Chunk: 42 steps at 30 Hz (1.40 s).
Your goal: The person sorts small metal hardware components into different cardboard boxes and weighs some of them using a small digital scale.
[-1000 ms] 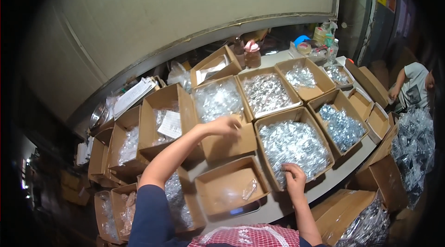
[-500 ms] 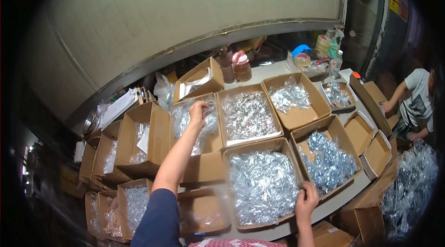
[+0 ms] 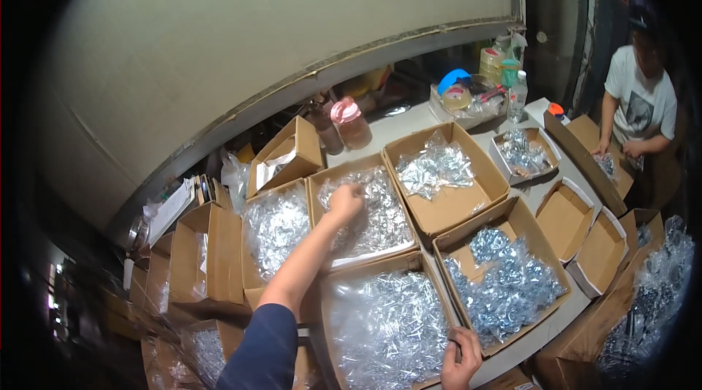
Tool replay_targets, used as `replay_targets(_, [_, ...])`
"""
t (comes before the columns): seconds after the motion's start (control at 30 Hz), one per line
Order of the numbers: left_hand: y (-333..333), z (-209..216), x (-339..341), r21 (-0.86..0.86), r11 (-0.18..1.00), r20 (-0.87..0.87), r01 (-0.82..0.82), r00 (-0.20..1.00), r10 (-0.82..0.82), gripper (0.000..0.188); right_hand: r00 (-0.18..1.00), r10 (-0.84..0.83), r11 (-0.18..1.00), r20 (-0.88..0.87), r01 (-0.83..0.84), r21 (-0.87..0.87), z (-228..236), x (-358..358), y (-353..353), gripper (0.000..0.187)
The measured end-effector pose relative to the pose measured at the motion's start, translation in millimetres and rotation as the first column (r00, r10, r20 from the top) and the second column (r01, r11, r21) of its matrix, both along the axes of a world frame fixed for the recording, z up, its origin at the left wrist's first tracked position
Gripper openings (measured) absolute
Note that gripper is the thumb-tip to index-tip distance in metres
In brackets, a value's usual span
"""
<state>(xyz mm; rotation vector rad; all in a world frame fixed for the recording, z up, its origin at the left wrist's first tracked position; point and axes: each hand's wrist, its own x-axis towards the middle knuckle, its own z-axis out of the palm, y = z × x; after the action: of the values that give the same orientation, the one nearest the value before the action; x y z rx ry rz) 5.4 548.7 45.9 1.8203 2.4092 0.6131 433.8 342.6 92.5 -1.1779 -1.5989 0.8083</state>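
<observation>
My left hand [image 3: 345, 203] reaches into the back middle cardboard box [image 3: 418, 246], over small silver pieces [image 3: 384, 218] in clear plastic. Its fingers are curled closed, and whatever they hold is hidden. At the right rim of the front box [image 3: 329, 361], my right hand [image 3: 461, 359] has its fingers bent together; I cannot make out anything in them. That front box is filled with shiny silver pieces in clear bags [image 3: 395, 324]. To its right stands a box with bluish metal pieces [image 3: 504, 284]. Another box of bagged silver pieces [image 3: 278, 225] lies left of my left hand.
Behind, a box [image 3: 482, 185] is partly filled with clear bags. Farther back are a pink-lidded jug [image 3: 351, 123], a bottle [image 3: 517, 97] and a tray of tape rolls [image 3: 468, 108]. A co-worker [image 3: 640, 97] stands at the right beside a large bagged heap [image 3: 651, 295].
My left hand has moved from the back left box into the back middle box. The whole view has shifted, and the co-worker now shows more fully. My right hand stays by the front box's right rim.
</observation>
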Motion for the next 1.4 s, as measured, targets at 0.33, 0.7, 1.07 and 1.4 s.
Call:
replay_targets(0.33, [87, 37, 94, 0.098, 0.995, 0.924, -0.028, 0.373, -0.080, 0.013, 0.998, -0.044, 0.999, 0.043, 0.045, -0.013, 1, 8, 2, 0.018])
replay_targets(0.7, [152, 4, 127, -0.231, 0.970, -0.318, 0.073, 0.937, -0.146, 0.023, 0.990, -0.066, 0.998, -0.121, 0.065, -0.007, -3, 13, -2, 0.018])
replay_targets(1.07, [57, 120, 75, 0.173, 0.980, 0.819, 0.096, 0.539, -0.198, 0.018, 0.995, -0.041, 0.998, -0.094, 0.046, 0.052, -24, 7, 0, 0.014])
replay_targets(1.4, [-46, 188, 95, 0.313, 0.938, 0.945, 0.147, -0.147, -0.293, 0.017, 0.978, 0.123, 0.977, -0.166, -0.149, -0.155, -17, 17, 14, 0.013])
